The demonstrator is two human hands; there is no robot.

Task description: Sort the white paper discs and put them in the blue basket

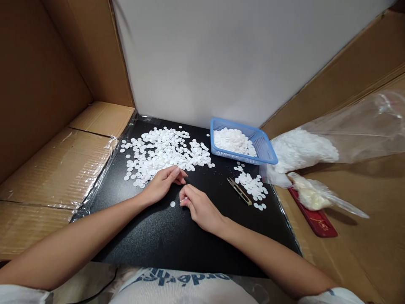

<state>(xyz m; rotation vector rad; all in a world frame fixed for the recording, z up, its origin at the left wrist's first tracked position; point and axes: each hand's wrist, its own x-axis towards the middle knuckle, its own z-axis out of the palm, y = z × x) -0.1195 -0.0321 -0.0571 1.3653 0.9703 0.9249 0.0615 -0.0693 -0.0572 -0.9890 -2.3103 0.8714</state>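
Note:
Over the black tabletop my left hand (164, 183) is closed, thumb pressed towards the fingers; what it pinches, if anything, is too small to make out. Close beside it, my right hand (202, 207) is also closed, with a bit of a small white disc showing between thumb and fingers. A single white disc (172, 204) lies on the table just below the two hands. Behind my left hand spreads a large loose pile of white discs (167, 147). To the right of my right hand lie thread snips (239, 192), beside a smaller pile of discs (252, 185).
A blue plastic basket (243, 159) with white discs stands at the table's back right. Next to it, a clear bag (303, 147) of white pieces lies on cardboard. A small knotted bag (311, 194) rests on a red packet (324, 228). Cardboard walls (88, 50) flank the table.

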